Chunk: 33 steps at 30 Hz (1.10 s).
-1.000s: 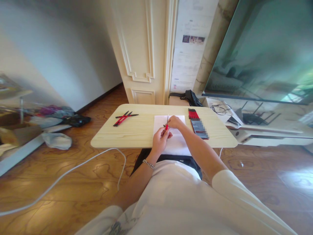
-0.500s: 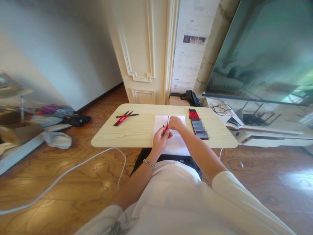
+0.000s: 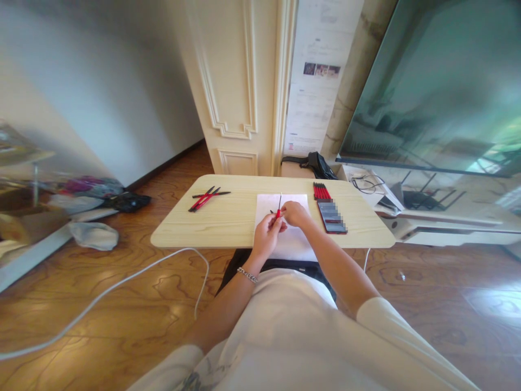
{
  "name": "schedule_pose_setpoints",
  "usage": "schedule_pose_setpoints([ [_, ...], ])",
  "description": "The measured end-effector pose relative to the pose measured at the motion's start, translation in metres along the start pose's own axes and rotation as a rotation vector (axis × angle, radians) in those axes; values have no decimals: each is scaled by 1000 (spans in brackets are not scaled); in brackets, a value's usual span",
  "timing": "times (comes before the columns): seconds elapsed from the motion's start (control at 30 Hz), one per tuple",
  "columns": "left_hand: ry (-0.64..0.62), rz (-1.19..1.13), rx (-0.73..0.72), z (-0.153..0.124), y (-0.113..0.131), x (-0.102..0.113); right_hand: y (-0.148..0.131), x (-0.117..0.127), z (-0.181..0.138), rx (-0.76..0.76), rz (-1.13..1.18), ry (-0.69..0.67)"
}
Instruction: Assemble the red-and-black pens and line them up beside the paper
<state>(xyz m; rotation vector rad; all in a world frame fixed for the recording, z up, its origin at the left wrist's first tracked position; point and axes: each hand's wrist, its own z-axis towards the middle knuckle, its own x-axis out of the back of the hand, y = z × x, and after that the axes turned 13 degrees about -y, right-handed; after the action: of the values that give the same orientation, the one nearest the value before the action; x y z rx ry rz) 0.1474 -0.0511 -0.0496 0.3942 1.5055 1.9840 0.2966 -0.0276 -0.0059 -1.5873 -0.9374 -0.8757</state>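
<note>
My left hand (image 3: pixel 266 232) is closed around the red barrel of a pen (image 3: pixel 278 213), held upright over white paper (image 3: pixel 291 244). A thin dark rod, looking like a refill, rises out of the barrel. A small black tip shows beside the left fingers. My right hand (image 3: pixel 296 213) is close against the barrel's right side, its fingers pinched together; whatever they grip is hidden. Right of the paper lies a row of several red-and-black pens (image 3: pixel 322 191), above a dark phone (image 3: pixel 330 217) with a blurred screen. A few more red-and-black pens (image 3: pixel 205 199) lie crossed at the left.
The pale wooden table (image 3: pixel 228 231) has rounded corners and stands before my lap. A black bag (image 3: pixel 319 164) rests behind its far edge. A white cable (image 3: pixel 101 296) runs across the floor at left. A cabinet with loose wires (image 3: pixel 368 182) stands at the right.
My right hand has drawn slightly down toward me, its fingers now nearer the pen barrel. My left hand still grips the barrel. The view has shifted very slightly.
</note>
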Motion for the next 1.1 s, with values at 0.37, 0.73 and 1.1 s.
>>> schedule_pose_setpoints([
  [0.37, -70, 50, -16, -4, 3, -3, 1, 26, -29, 323, 1189, 388],
  [0.73, -75, 107, -15, -3, -1, -2, -13, 32, -38, 387, 1243, 424],
  [1.1, -90, 132, -24, -3, -1, -2, -14, 33, -40, 398, 1240, 446],
])
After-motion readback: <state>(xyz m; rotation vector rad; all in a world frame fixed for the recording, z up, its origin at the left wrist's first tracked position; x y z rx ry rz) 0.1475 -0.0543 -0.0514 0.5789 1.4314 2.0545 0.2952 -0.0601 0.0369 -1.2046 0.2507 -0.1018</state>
